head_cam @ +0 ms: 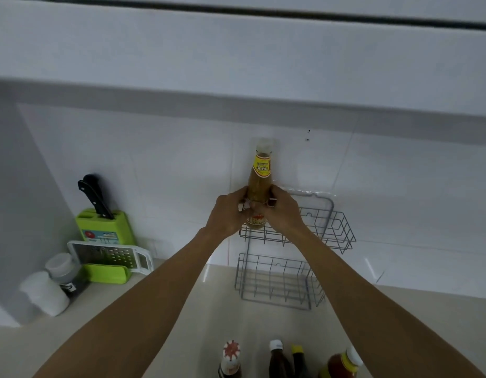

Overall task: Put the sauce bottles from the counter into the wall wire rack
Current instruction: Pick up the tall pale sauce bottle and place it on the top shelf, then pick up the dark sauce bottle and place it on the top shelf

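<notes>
Currently a sauce bottle (259, 186) is clamped upright by the fingers of both the left hand (228, 214) and right hand (284, 211), its base at the upper tier of the wall wire rack (340, 230). Lowering inside the wires appears next. Four bottles (280, 361) remain on the pale desk (181, 309); white tiled wall behind.

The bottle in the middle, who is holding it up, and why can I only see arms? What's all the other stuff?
The camera sits on a person's head, looking down, so only their arms show. Their left hand and right hand together grip a tall glass sauce bottle with a yellow label over the top basket of a grey wire wall rack. Both baskets look empty. Four more sauce bottles wait on the pale counter. At left stand a green knife block and a white grater.
</notes>
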Tool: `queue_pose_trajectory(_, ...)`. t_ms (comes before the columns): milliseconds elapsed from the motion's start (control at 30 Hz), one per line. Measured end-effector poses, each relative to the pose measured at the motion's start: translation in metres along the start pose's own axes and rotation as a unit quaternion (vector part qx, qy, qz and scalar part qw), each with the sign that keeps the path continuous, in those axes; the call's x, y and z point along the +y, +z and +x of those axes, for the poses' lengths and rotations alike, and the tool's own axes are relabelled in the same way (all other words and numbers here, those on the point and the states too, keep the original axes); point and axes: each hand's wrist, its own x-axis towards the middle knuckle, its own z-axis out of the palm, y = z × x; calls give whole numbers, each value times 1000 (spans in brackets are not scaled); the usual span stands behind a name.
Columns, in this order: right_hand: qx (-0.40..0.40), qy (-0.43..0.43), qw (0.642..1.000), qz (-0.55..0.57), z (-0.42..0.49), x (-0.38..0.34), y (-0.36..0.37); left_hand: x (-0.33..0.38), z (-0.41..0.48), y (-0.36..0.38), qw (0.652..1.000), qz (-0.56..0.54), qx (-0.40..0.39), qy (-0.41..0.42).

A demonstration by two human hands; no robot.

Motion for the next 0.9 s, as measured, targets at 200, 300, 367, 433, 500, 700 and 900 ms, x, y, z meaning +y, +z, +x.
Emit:
queue_pose_trajectory(200,36,-15,999,-8,2,4,5,-2,-1,2,1000,27,4,7)
queue_pose_trajectory(300,22,-6,999,-32,3,4,1,2,-3,3,1000,12,-2,-14)
queue_pose_trajectory(367,7,15,1000,-18,1,2,-4,6,-5,1,999,9,-7,-36)
queue_pose_trajectory(433,9,33,999,-9,-5,-1,-10,11,-9,-3,998,7,-14,-63)
queue_pose_trajectory(500,24,43,999,-15,-15,-3,-18,14,-17,-6,995,17,-24,-91)
queue_pose_trajectory(700,53,83,992,82,-75,14,-40,35,-70,-19,994,30,-9,-108)
queue_pose_trajectory(900,22,133,985,107,-159,66,-26,73,-150,0,992,2,-56,-113)
